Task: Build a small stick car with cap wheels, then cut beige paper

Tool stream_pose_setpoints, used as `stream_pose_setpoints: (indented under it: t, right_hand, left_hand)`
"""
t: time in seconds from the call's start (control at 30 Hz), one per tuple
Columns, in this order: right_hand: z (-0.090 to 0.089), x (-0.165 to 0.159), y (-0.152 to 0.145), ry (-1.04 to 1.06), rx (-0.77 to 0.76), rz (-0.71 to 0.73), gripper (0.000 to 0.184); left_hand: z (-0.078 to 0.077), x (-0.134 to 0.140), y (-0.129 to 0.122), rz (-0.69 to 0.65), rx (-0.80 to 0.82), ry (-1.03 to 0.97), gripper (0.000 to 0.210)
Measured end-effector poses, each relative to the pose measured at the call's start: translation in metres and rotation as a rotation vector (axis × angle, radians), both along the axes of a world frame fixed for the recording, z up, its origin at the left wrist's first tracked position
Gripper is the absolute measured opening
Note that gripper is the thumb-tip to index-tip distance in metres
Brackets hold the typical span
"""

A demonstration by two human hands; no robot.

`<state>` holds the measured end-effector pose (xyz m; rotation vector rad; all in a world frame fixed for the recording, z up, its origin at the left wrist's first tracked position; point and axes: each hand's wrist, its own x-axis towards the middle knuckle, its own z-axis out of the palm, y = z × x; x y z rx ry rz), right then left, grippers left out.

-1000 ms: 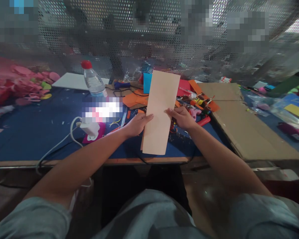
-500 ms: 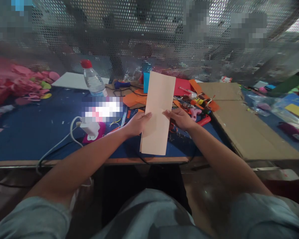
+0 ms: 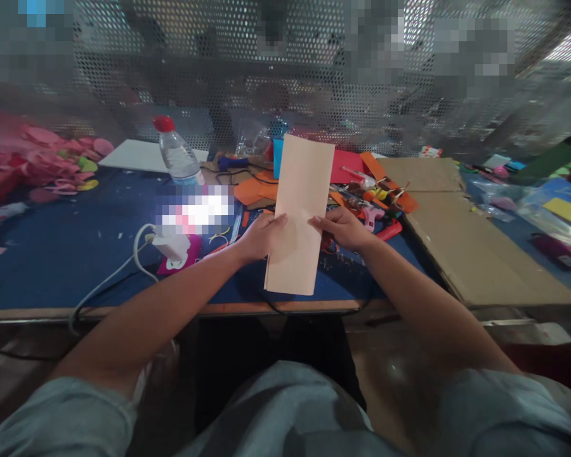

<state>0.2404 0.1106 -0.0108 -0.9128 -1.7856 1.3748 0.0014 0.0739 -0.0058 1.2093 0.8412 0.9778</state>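
Observation:
A long, pale peach sheet of folded paper or card [image 3: 302,190] is held up in front of me above the table's near edge. Its lower left corner shows a second layer behind the front one. My left hand [image 3: 261,238] grips its left edge, thumb on the front face. On the opposite edge my right hand [image 3: 345,227] pinches it the same way. The fingers behind the sheet are hidden. Beyond it lie orange sheets [image 3: 257,189], a red sheet [image 3: 349,166] and a pink-handled tool [image 3: 372,218].
A water bottle with a red cap [image 3: 178,152] stands left of centre. Near it are a white plug [image 3: 171,244] with a cable and a glaring bright spot. Pink cut-outs [image 3: 42,155] are heaped at far left. Flat cardboard [image 3: 490,247] covers the right side. A perforated screen rises behind.
The peach sheet has shifted very slightly left, still between both hands. Nothing else has visibly moved.

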Motion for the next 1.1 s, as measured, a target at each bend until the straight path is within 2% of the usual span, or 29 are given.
stream_pose_setpoints:
  t: [0.5,0.73,0.9,1.1]
  right_hand:
    - [0.003,0.001,-0.001,-0.061,0.049,-0.008,0.066]
    - [0.003,0.000,-0.003,-0.083,0.048,-0.006,0.061]
    - [0.004,0.001,0.000,-0.023,0.068,-0.073,0.058]
    - [-0.002,0.005,0.008,0.024,0.114,-0.156,0.058]
  left_hand:
    - [0.001,0.001,0.000,0.049,0.049,0.000,0.046]
    - [0.001,0.002,0.000,0.061,0.035,0.005,0.047]
    - [-0.001,0.000,0.003,0.017,0.121,0.068,0.055]
    - [-0.001,-0.001,0.001,-0.065,0.114,0.187,0.053]
